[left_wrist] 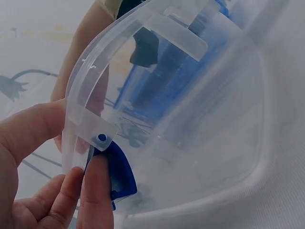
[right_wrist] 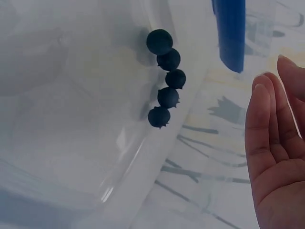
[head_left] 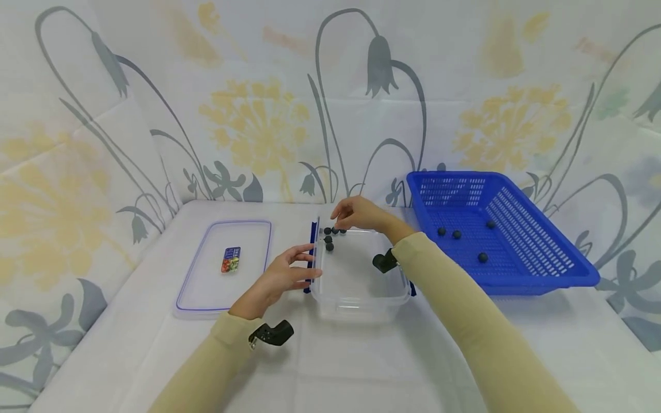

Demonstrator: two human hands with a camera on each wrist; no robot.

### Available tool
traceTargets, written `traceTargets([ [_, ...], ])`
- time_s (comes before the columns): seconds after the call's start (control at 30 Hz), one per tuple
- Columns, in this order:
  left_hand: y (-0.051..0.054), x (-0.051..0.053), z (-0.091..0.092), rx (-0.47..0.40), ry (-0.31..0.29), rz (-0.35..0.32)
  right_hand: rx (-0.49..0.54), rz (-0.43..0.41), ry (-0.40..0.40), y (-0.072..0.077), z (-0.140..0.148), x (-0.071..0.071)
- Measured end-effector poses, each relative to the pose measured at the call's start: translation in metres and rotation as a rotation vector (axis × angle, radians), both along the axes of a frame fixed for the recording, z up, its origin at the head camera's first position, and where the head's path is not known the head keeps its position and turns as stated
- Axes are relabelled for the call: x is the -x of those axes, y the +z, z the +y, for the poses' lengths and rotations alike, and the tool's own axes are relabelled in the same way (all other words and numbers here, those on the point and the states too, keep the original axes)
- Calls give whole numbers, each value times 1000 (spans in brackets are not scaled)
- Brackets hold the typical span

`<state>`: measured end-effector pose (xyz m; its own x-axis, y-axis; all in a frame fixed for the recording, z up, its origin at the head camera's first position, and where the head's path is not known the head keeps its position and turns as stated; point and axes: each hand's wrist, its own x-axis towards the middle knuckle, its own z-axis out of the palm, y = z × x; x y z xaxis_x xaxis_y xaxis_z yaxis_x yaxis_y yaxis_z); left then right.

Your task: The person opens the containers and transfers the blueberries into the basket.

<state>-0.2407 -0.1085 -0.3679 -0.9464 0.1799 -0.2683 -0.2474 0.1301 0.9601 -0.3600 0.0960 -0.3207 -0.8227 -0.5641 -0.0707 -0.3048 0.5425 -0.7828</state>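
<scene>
A white cloth (head_left: pixel 150 355) is covering the table, and the blue basket (head_left: pixel 537 282) is filling the right of the frame. My sleeves are coming in from the lower corners. The clear box (head_left: pixel 361 261) is standing uncovered at the centre, and its lid (head_left: pixel 222 289) is lying flat to the left of it.

I am judging the work to be about half done: five berries are sitting inside the box, four are lying in the basket, and the lid is not yet on.

My right arm is slanting up from the lower right across the box's right side, so my right hand (head_left: pixel 364 213) is hovering by the upper left corner, wrist dipping, fingers pointing left. The fingers are lying close together, thumb near but apart; I am seeing nothing between them. My left hand (head_left: pixel 281 275) is reaching from the lower left, its spread, relaxed fingers resting against the box's left side, steadying it rather than gripping.

A blue latch (left_wrist: pixel 123 171) is hanging by those fingers, and a small label (head_left: pixel 230 260) is showing on the lid. Smallest, the box's berries (right_wrist: pixel 168 97) are touching in a bent row along its upper left edge, while the basket's berries (head_left: pixel 457 234) are scattering across its floor.
</scene>
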Motion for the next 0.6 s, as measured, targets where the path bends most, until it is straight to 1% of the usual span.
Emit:
traceTargets([
  [0.07,1,0,0,0,-8,3,-16,3,-2,-5,-5,2],
  [0.2,2,-1,-1,-8,-14,7,-54,20,28,-15,-14,2],
  [0.33,5,0,0,-18,-29,8,-144,22,57,-25,-18,2],
  [0.43,5,0,0,-19,-36,11,-188,30,44,-31,-17,2],
  [0.6,4,-2,0,-12,-23,4,-264,66,50,-40,-17,2],
])
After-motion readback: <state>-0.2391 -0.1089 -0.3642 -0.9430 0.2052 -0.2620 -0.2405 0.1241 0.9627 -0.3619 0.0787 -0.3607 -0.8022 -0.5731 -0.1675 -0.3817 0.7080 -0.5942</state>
